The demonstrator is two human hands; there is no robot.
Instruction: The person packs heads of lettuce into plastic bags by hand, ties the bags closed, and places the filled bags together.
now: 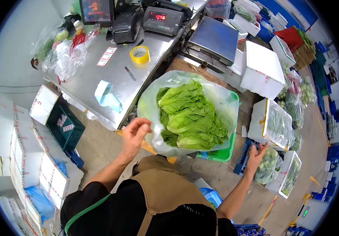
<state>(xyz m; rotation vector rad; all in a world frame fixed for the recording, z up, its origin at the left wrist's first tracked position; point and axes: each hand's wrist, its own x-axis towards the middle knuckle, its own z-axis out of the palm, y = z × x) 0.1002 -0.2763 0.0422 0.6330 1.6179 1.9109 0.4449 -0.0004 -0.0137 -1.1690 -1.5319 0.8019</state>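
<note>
A large clear plastic bag (pixel 148 96) in front of me gapes wide around several heads of green leaf lettuce (pixel 195 114). Under its right side shows a green crate (pixel 228 151). My left hand (pixel 134 135) is at the bag's near left edge, with thumb and fingers pinched together on the plastic. Off to the right, my right hand (pixel 255 159) is held out with its fingers apart and nothing in it. It appears over or beside a blue crate (pixel 242 157) and a bag of greens (pixel 266 167); whether it touches them I cannot tell.
On the steel table (pixel 87 82) are yellow tape (pixel 139 54), a knife (pixel 130 73), labels (pixel 107 56), a blue-white strip (pixel 107 96) and bagged produce (pixel 65 59). A scale display (pixel 163 20) stands behind, with the scale platform (pixel 213 39) alongside. Foam boxes (pixel 262 69) crowd the right; more boxes (pixel 24 145) stack left.
</note>
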